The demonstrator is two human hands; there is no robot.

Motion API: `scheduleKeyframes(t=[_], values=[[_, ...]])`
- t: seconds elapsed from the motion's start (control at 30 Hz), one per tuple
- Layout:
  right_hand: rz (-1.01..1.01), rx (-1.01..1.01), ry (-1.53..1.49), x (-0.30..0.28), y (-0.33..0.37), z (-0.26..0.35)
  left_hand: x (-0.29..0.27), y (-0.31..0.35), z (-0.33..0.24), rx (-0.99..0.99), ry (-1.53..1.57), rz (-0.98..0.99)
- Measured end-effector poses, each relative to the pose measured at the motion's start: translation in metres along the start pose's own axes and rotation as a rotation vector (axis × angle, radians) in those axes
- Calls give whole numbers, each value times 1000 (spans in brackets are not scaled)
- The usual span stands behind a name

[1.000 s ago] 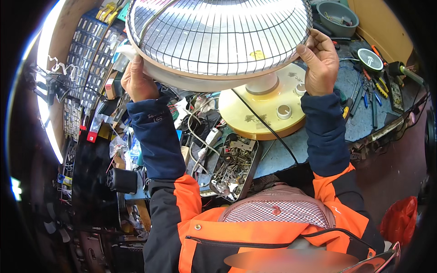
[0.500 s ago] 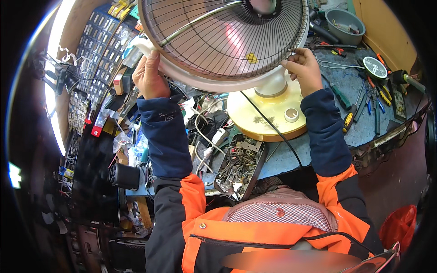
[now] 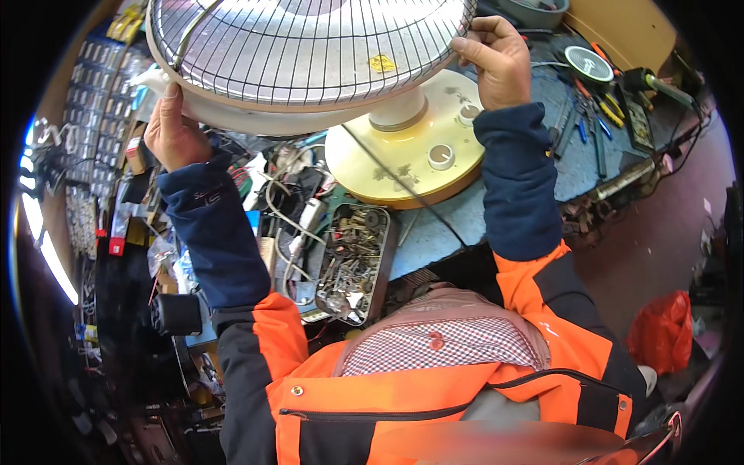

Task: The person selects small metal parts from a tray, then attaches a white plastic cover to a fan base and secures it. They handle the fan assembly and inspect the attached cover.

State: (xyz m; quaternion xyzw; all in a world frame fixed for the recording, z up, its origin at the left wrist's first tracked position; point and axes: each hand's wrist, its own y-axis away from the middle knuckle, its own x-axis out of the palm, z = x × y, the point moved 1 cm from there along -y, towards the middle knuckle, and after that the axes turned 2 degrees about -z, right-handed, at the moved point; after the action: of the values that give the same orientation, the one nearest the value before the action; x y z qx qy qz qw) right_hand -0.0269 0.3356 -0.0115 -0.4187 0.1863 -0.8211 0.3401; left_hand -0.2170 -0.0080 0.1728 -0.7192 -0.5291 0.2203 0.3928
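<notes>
The fan's wire guard (image 3: pixel 310 46) stands above its cream round base (image 3: pixel 403 159) on the table (image 3: pixel 542 167). Left hand (image 3: pixel 174 132) and right hand (image 3: pixel 496 58) clasp opposite rim edges, steadying it evenly. Tray of screws (image 3: pixel 353 263) sits nearby.

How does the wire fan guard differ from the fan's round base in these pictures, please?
The wire fan guard is an open grille of thin metal ribs, while the round base is a solid cream-yellow disc. The guard is held at its rim by the left hand and right hand; the base rests untouched on the blue workbench. Both are round.
</notes>
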Motion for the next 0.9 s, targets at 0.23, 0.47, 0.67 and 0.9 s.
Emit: scheduleKeyframes(t=[0.23, 0.47, 0.67, 0.9], values=[[64, 210, 40, -18, -11, -3, -13, 9, 17, 139, -117, 15], [-83, 262, 694, -76, -23, -20, -22, 18, 25, 29, -65, -65], [308, 426, 1546, -78, -20, -72, -19, 30, 26, -32, -3, -70], [-171, 186, 1264, -90, -37, -55, -18, 27, 24, 13, 150, 90]])
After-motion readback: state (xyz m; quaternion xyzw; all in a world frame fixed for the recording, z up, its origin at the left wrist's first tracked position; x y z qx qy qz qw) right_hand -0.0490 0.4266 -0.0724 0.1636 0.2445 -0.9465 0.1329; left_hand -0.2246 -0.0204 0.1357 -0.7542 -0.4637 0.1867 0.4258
